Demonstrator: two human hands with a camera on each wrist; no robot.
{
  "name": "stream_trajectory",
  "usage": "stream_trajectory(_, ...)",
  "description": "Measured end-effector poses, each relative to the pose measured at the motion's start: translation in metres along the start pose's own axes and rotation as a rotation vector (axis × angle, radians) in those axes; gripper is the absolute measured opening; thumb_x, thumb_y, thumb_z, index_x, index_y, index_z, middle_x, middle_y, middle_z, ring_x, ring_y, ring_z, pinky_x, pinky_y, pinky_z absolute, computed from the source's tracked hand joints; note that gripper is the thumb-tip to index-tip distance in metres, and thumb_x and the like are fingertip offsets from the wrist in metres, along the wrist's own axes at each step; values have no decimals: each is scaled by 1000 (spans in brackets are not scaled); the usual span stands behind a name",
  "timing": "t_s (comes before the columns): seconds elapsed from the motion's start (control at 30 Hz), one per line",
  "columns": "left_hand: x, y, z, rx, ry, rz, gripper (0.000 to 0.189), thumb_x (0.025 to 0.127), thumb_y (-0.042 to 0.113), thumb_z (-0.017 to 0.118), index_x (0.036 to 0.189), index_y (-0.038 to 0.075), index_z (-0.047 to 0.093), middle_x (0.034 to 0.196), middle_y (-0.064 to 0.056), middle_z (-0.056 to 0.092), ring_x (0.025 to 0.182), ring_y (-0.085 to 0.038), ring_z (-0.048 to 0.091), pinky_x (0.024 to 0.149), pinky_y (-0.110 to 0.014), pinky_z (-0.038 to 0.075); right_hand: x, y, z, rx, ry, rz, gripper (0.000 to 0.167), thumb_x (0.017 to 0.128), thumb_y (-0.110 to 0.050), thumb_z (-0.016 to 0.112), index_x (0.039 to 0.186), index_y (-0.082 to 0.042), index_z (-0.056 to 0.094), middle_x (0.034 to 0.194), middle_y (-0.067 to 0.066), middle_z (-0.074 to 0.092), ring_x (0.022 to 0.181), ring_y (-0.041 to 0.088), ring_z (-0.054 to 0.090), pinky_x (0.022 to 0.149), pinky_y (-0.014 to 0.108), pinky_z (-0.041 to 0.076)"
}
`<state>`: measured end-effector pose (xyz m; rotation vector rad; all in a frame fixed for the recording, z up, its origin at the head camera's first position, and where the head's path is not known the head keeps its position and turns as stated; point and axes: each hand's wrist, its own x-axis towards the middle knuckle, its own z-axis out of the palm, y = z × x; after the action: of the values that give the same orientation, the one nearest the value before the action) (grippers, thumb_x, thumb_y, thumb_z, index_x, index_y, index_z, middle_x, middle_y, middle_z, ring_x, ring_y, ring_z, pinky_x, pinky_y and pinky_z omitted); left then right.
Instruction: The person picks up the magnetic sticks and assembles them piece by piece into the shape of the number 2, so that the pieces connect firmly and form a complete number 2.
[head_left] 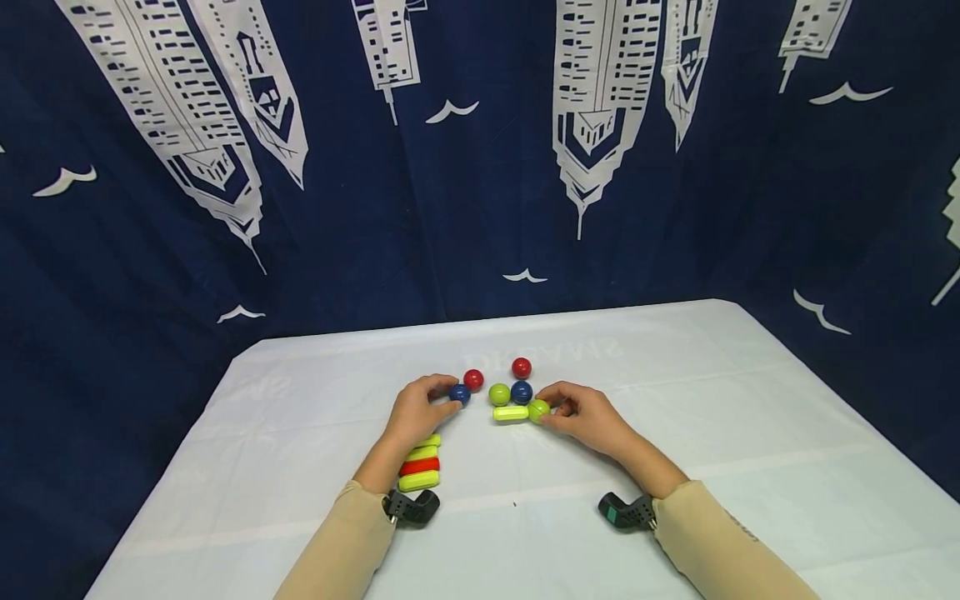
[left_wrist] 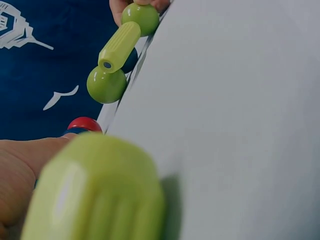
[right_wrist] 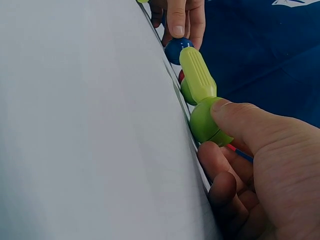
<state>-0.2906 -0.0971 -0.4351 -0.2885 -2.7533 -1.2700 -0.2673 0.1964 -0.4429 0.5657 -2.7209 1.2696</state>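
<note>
Nearest in the right wrist view, the right hand (right_wrist: pixel 280 167) has its grip pinching a green ball (head_left: pixel 538 410), which touches a yellow-green rod (head_left: pixel 511 413) — both between the hands, at the white tabletop (head_left: pixel 540 517). Left hand (head_left: pixel 415 414) pinches a blue ball (head_left: pixel 460 395) beside a red ball (head_left: pixel 473 380). More rods (head_left: pixel 418 481) (among them a red rod (head_left: pixel 419 466)) lie near its forearm (head_left: pixel 379 465); dark-blue cloth (head_left: pixel 450 208) hangs behind.
</note>
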Motion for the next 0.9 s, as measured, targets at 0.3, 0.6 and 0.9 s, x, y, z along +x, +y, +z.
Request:
stream_trajectory(0.3,-1,1,0,-3,3,-42,32,86,19,78,117,14,71,111,-6,75,113,-28,65,105,-49,46,-1,-2,-1,2,-17,30,29,86,-18,78,113,-14,71,99,1,69,77,11,55,67,21,45)
stream_trajectory(0.6,-3,6,-7,-95,-45,-47,29,85,17,79,114,15,72,105,-3,74,97,-19,67,92,-39,54,-2,-2,-3,6,-4,25,28,86,-16,78,112,-13,71,100,1,70,77,11,56,68,21,47)
stream_trajectory(0.9,-13,16,-7,-23,-170,12,27,86,21,79,111,16,72,102,0,72,95,-16,65,91,-39,53,0,1,0,3,-5,-3,28,86,-17,78,112,-13,71,101,2,71,77,10,57,69,20,47)
